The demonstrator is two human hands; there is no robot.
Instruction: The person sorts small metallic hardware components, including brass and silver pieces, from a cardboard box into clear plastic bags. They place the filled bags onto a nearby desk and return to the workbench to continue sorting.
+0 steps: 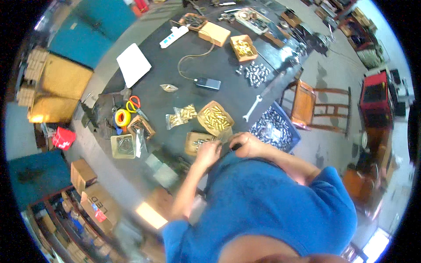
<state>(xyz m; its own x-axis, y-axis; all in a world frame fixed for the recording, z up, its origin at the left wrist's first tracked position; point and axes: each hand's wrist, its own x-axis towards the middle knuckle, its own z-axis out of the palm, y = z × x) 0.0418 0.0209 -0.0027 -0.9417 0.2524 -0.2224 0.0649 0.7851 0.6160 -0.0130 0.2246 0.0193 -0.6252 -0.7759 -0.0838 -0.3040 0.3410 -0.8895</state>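
Note:
Both my hands are at the table's near edge, close to my body. My left hand point(209, 152) is closed, fingers bent together, beside a small cardboard box point(191, 147) of silver screw-like parts point(201, 142). My right hand point(249, 145) is curled shut, with a small dark patch at its fingertips; what it grips is unclear. A clear plastic bag point(225, 134) stands up between the hands, near the fingers of both. Just beyond lies an open cardboard box point(202, 117) of brass-coloured pins point(216, 119). A filled clear bag of brass parts point(182, 115) lies to its left.
A blue crate point(297, 139) of metal parts adjoins my right forearm. A wrench point(253, 108) lies beyond it. Scissors point(134, 104), yellow tape point(122, 117) and small trays sit left. A phone point(207, 83) with a cable lies farther back. A wooden chair point(303, 104) stands right.

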